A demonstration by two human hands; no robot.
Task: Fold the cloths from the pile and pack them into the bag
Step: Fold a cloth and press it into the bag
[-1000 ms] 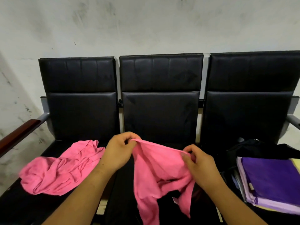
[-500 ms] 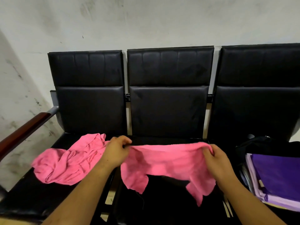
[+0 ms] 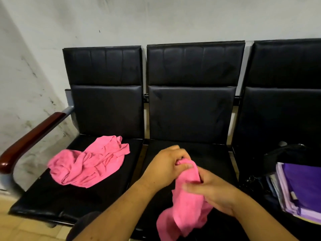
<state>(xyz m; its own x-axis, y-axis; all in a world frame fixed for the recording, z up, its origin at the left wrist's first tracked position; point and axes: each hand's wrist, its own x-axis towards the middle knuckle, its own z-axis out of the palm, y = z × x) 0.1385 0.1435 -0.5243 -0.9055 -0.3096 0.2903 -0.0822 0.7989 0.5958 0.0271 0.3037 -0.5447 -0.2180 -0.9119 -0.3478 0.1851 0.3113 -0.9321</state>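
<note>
A pink cloth (image 3: 186, 206) hangs bunched over the middle seat. My left hand (image 3: 166, 165) pinches its top end. Just below and to the right, my right hand (image 3: 211, 193) curls its fingers round the cloth's middle; that hand is motion-blurred. A crumpled pile of pink cloth (image 3: 88, 162) lies on the left seat, away from both hands. At the right edge, a black bag (image 3: 286, 155) sits on the right seat with folded purple and lilac cloths (image 3: 302, 186) stacked in it.
Three black padded chairs stand in a row against a scuffed white wall (image 3: 156, 20). A dark red armrest (image 3: 33, 136) juts out at the far left. Pale floor tiles (image 3: 20, 228) show at the bottom left.
The cloth was stretched wide between my hands; my hands have now come together and the cloth hangs bunched. My view has shifted left and down.
</note>
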